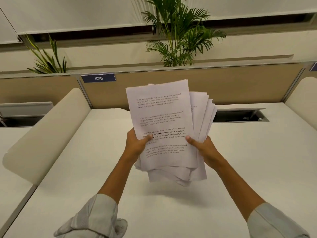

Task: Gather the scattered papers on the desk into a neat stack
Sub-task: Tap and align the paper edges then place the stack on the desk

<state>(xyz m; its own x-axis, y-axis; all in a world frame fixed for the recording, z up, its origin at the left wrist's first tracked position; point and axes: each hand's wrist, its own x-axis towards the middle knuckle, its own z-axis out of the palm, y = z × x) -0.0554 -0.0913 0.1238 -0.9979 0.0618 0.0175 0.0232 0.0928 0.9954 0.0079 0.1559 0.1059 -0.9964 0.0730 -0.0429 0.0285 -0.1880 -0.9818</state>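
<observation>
From the head camera, both hands hold a sheaf of printed papers [163, 124] up above the white desk [103, 169], clear of its surface. The left hand [136, 143] clamps the sheaf's left edge, thumb pressed across the front sheet's text. The right hand [204, 149] clamps the right side, thumb on the front sheet, fingers hidden behind. The sheets are uneven: several fan out to the right behind the front page, and crumpled lower corners hang below. Light grey sleeves [96, 219] are rolled up on both forearms. Behind the desk stands a tan partition [231, 83] bearing a blue label reading 475 [98, 78], with a palm plant [178, 31] above it.
</observation>
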